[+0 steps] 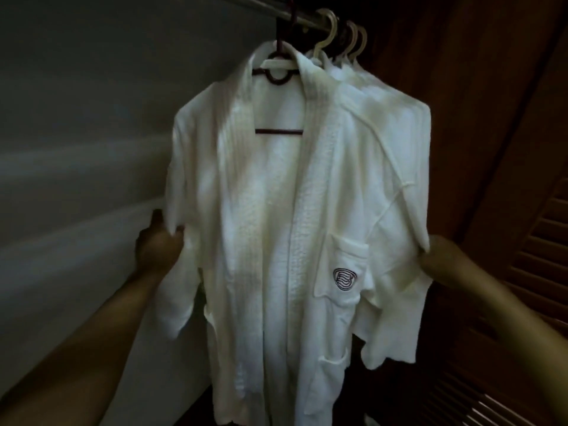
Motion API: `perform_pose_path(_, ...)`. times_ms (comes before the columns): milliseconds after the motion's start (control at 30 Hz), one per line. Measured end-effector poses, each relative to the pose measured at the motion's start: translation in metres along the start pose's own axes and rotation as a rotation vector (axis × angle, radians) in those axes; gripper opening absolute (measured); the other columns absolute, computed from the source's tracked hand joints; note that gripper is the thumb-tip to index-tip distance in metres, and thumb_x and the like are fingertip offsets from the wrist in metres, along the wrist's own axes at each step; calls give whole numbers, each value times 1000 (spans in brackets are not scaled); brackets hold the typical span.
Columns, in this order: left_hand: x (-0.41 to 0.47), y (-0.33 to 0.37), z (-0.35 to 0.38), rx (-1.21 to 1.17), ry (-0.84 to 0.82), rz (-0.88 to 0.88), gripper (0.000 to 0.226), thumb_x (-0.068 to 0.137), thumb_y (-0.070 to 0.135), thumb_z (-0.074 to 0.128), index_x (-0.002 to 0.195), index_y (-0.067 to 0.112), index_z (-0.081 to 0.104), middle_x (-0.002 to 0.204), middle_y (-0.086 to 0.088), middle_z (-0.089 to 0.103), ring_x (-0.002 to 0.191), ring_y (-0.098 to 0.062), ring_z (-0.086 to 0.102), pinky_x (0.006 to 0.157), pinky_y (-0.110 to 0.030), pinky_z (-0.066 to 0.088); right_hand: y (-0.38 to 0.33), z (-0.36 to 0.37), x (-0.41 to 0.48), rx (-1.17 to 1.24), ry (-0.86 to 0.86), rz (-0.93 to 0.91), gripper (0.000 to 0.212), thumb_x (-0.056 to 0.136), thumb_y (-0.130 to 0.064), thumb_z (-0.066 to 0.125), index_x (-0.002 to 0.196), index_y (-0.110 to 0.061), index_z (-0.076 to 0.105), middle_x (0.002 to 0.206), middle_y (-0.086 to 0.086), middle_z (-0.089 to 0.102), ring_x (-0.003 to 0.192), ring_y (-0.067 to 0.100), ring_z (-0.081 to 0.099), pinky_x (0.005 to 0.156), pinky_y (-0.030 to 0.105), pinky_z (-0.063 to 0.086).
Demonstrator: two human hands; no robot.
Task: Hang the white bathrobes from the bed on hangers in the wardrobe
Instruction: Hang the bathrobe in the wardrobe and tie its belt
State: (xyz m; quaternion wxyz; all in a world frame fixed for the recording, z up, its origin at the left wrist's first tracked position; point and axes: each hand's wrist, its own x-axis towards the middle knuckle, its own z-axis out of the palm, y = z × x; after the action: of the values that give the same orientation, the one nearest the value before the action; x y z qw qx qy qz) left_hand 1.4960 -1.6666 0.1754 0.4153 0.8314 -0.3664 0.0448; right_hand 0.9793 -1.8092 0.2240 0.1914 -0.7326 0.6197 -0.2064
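Spreading the robe (289, 210) by its sleeves, you keep it facing you so that its shoulders can settle evenly on the dark hanger (278, 131), whose hook sits over the rail (270, 9) at the top of the wardrobe. Your left hand (158, 250) grips the edge of the sleeve on your left, thumb and fingers curled round the cloth, and draws it toward the grey wall (76, 118). Your right hand (442, 259) meets the opposite sleeve near its hem. Its fingers are lost in cloth and blur, so you cannot tell whether they grip or merely push. The outward pull on both sides most likely flattens and centres the garment. The pocket (342, 272) with its dark emblem faces you. Behind, more robes (384, 96) hang on pale hangers (330, 32), packed close toward the louvred door (538, 272). This robe appears hung; only straightening seems left.
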Motion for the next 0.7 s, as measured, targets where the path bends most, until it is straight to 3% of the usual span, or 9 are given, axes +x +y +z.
perform_pose_path(67, -17, 2, -1, -104, -60, -8, 51, 93, 29, 68, 136, 11, 48, 126, -23, 65, 111, -47, 63, 93, -49, 54, 6, -6, -3, 46, 47, -35, 26, 96, -13, 60, 122, -10, 61, 114, 14, 64, 100, 35, 65, 82, 46, 57)
perform_pose_path(133, -42, -3, -3, -161, -150, -29, 54, 92, 31, 67, 141, 17, 51, 134, -15, 63, 120, -39, 62, 99, -44, 51, 24, -5, -11, 209, 85, -63, 36, 98, -11, 62, 133, -16, 59, 116, 8, 63, 102, 32, 65, 84, 46, 57)
perform_pose_path(200, -78, -20, 4, -138, -260, -61, 50, 93, 33, 67, 139, 18, 57, 130, -9, 66, 115, -32, 64, 94, -38, 51, 53, 9, -24, 377, 21, -15, 36, 99, -9, 61, 134, -13, 60, 120, 9, 64, 104, 31, 64, 93, 52, 55)
perform_pose_path(300, -144, -47, 29, -226, -361, -274, 48, 94, 36, 72, 132, 8, 64, 127, -16, 69, 111, -32, 66, 90, -35, 51, 98, 47, -43, 413, -84, 97, 30, 102, -12, 58, 131, -8, 63, 123, 15, 67, 105, 32, 64, 99, 55, 51)
perform_pose_path(367, -186, -59, 40, -267, -344, -438, 62, 93, 45, 71, 141, 8, 58, 139, -18, 62, 122, -34, 62, 101, -40, 50, 116, 68, -62, 328, -102, 103, 33, 104, -15, 55, 135, -4, 60, 118, 10, 63, 103, 28, 60, 94, 44, 48)
perform_pose_path(433, -217, -70, 41, -198, -339, -475, 66, 98, 45, 65, 148, 6, 50, 146, -19, 56, 129, -36, 57, 107, -40, 45, 129, 82, -77, 253, -143, 91, 33, 105, -16, 54, 134, 0, 59, 114, 13, 63, 96, 24, 59, 86, 38, 43)
perform_pose_path(600, -252, -102, 14, -90, -269, -441, 55, 103, 49, 51, 146, 16, 54, 142, -15, 61, 122, -38, 60, 105, -44, 48, 165, 95, -88, 80, -172, 132, 29, 101, -13, 57, 125, 3, 63, 114, 26, 67, 106, 43, 64, 82, 38, 47)
perform_pose_path(700, -262, -117, -16, -64, -152, -500, 49, 103, 45, 52, 142, 15, 56, 134, -20, 64, 113, -41, 63, 99, -47, 52, 194, 93, -99, 116, -114, 171, 41, 94, -1, 61, 135, 4, 58, 110, 25, 64, 94, 39, 64, 70, 31, 45)
